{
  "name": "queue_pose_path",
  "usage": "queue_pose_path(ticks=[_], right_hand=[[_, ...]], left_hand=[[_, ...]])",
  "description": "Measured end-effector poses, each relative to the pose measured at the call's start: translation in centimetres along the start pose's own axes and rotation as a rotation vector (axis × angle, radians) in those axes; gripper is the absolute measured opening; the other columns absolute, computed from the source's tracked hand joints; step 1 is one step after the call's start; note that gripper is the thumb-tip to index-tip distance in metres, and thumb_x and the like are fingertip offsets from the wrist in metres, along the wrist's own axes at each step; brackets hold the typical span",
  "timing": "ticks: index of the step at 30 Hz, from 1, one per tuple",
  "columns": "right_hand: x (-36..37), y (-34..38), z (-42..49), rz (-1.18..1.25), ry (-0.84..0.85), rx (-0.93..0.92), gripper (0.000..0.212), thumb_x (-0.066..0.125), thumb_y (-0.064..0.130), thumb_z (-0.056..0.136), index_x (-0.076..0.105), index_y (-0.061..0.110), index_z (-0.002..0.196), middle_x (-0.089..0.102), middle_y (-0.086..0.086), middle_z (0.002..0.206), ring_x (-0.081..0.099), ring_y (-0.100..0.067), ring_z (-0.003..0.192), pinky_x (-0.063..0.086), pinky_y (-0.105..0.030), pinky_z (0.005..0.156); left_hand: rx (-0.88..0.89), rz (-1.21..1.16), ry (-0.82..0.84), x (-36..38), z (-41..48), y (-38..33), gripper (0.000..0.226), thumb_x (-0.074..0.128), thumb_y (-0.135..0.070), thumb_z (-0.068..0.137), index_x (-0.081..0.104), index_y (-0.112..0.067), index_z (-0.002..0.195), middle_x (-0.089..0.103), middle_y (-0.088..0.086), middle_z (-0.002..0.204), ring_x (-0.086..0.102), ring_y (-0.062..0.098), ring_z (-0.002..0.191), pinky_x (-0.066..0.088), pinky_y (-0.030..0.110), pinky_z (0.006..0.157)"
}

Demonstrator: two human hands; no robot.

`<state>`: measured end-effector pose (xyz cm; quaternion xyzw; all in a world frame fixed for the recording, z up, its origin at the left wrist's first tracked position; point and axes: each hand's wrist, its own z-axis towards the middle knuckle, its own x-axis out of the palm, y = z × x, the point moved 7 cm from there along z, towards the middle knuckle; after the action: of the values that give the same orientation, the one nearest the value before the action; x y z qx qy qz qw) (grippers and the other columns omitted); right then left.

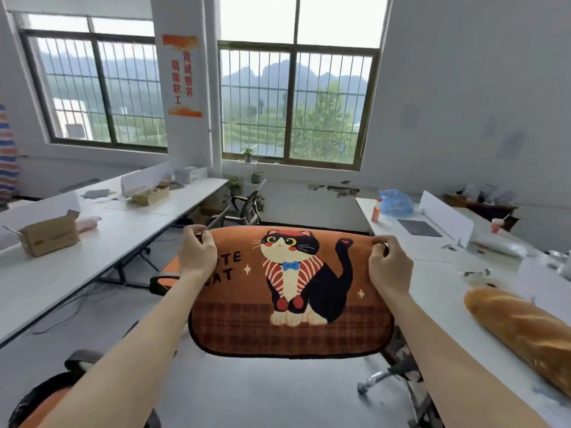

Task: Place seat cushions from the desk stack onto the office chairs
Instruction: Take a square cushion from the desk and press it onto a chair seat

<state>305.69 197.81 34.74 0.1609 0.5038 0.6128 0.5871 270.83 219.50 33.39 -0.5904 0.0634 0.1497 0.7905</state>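
Your left hand (pixel 197 253) and right hand (pixel 390 263) pinch the cat cushion (pixel 290 291) by its 2 top corners, in mid-air between desks. It looks soft, light, floppy; keep those corner grips.

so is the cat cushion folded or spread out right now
Spread out: the cat cushion shows its cat print flat, with the left hand and right hand each pinching a top corner.

Both bare arms reach straight out in front. The left hand (pixel 197 253) and the right hand (pixel 391 264) are up side by side, fingers curled, each pinching a top corner of the cushion (pixel 234 322).
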Motion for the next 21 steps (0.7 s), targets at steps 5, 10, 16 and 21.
queue_pose_path(ticks=[5,10,16,21], right_hand=[[8.6,-3.2,10.0,-0.023,-0.025,-0.006,0.023,0.046,0.012,0.097,0.067,0.019,0.104,0.071,-0.009,0.104,0.061,-0.032,0.1,0.042,-0.034,0.085],[17.3,-4.6,21.2,-0.01,-0.057,0.036,0.024,0.045,0.012,0.098,0.067,0.018,0.104,0.071,-0.009,0.105,0.059,-0.03,0.097,0.04,-0.032,0.081],[25.1,-6.9,33.8,-0.031,-0.114,0.053,0.023,0.045,0.012,0.098,0.066,0.017,0.104,0.071,-0.009,0.102,0.057,-0.027,0.089,0.037,-0.03,0.076],[33.1,-11.6,42.2,-0.049,-0.085,0.12,0.022,0.045,0.013,0.097,0.066,0.019,0.102,0.071,-0.01,0.106,0.06,-0.033,0.098,0.04,-0.034,0.08]], left_hand=[[-0.002,-0.027,0.039,10.0,10.5,2.6,0.021,0.04,-0.027,0.104,0.05,-0.017,0.12,0.056,0.002,0.105,0.055,0.026,0.096,0.045,0.04,0.085],[0.031,-0.022,0.07,19.7,23.7,1.9,0.022,0.039,-0.025,0.103,0.054,-0.016,0.118,0.056,0.0,0.096,0.055,0.027,0.096,0.044,0.039,0.084],[0.053,0.002,0.105,30.9,35.5,0.8,0.027,0.039,-0.024,0.105,0.055,-0.011,0.122,0.054,0.004,0.102,0.047,0.024,0.095,0.034,0.031,0.082],[0.032,0.062,0.123,39.9,43.4,3.8,0.029,0.039,-0.025,0.104,0.06,-0.014,0.12,0.063,0.011,0.117,0.052,0.033,0.114,0.036,0.035,0.091]])
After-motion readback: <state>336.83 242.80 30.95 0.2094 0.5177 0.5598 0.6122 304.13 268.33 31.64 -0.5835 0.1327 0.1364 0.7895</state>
